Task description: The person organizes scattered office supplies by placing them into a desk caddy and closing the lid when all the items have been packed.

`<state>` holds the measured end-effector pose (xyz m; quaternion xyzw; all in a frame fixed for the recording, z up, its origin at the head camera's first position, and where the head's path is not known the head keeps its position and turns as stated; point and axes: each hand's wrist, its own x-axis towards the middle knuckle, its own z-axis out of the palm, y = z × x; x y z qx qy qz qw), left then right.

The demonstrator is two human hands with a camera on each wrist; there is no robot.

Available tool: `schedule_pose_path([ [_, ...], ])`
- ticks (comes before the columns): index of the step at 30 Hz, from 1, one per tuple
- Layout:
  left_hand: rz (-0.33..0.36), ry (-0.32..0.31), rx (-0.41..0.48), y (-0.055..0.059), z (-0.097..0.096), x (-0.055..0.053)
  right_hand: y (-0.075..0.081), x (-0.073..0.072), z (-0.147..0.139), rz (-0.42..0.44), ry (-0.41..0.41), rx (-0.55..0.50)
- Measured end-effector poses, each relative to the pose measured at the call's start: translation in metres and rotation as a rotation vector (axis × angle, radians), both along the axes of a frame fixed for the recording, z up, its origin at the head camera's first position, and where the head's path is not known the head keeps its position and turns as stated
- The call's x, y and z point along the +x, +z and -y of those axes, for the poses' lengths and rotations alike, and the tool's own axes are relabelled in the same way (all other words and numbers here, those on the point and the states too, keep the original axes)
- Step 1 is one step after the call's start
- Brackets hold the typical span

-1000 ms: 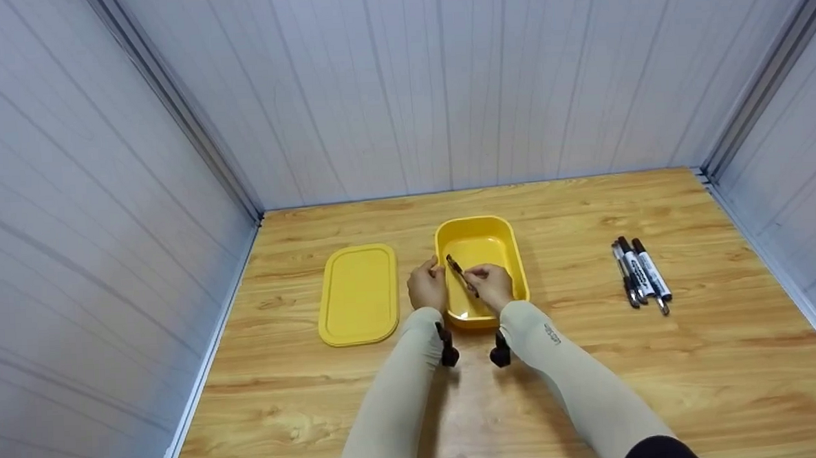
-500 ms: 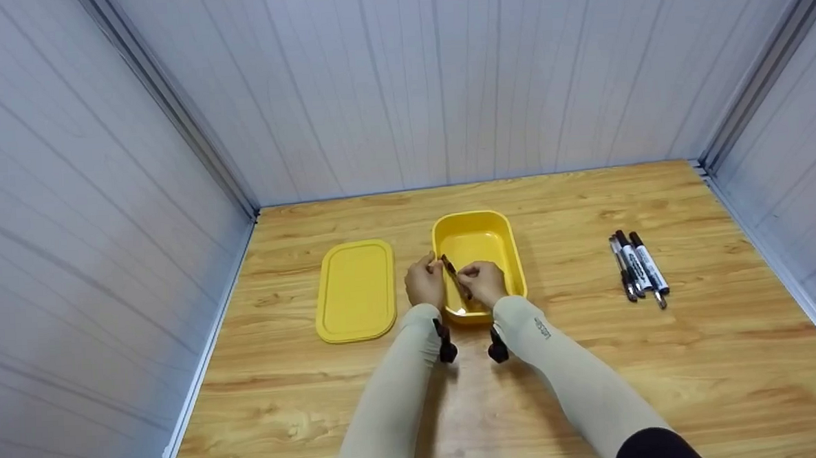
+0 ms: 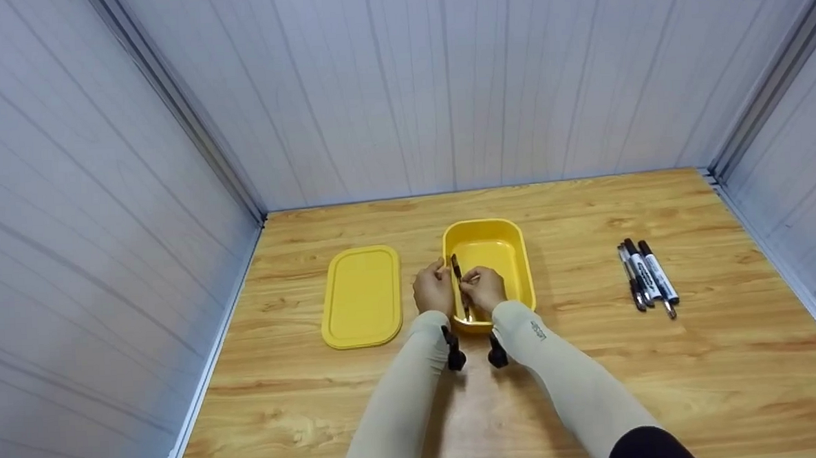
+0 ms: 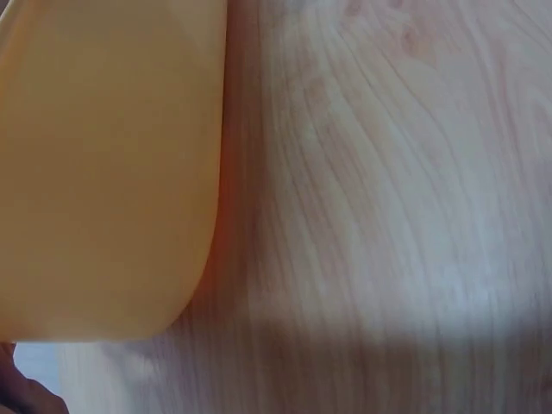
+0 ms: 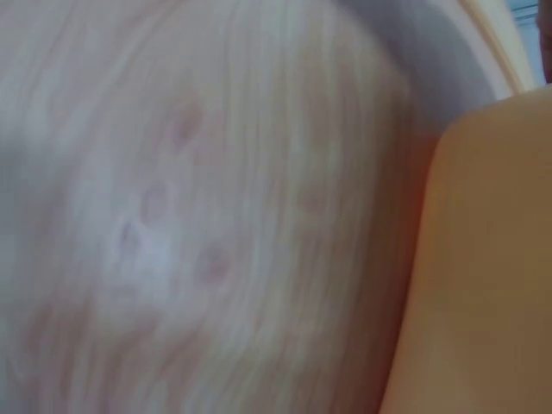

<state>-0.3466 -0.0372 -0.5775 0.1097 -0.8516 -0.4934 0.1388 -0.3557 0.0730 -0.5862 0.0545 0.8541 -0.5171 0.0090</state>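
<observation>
Okay, so on my feed the wood-grain table (image 3: pixel 278 413) takes up the bottom half, with the open yellow box (image 3: pixel 497 254) on it and the yellow lid (image 3: pixel 361 296) lying flat just to the left. Right hand (image 3: pixel 486 287) is in over the box, closed to a narrow pinch on a slim black pen (image 3: pixel 456 267). Left hand (image 3: pixel 433 290) is up against the left rim; can't tell if it's gripping or just resting. Two whiteboard markers (image 3: pixel 659 273) and some slim pens (image 3: pixel 635 291) lie well off to the right, too overlapped to count. The pinched pen sits within the box, lengthwise beside the left wall. I'd call this the placing step; next it needs settling flat and a gentle release. Can't see if it's touching bottom. Wrist cams? Mostly blurry box wall and tabletop.
</observation>
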Motion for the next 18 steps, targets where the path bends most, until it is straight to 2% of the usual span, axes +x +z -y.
schedule_pose_path([
  [5, 0.01, 0.01, 0.013, 0.0025, -0.0021, 0.0031, 0.0007, -0.002, -0.0009, -0.019, 0.026, 0.028],
  [9, 0.006, 0.014, 0.017, 0.0047, -0.0024, 0.0033, 0.0004, -0.0051, -0.0006, -0.011, 0.048, 0.011],
  [13, 0.002, 0.025, 0.018, 0.0019, -0.0016, 0.0038, -0.0035, -0.0057, 0.0004, -0.006, 0.067, -0.004],
  [18, 0.013, 0.036, 0.021, -0.0022, -0.0014, 0.0042, -0.0085, -0.0052, 0.001, -0.055, 0.089, 0.069],
])
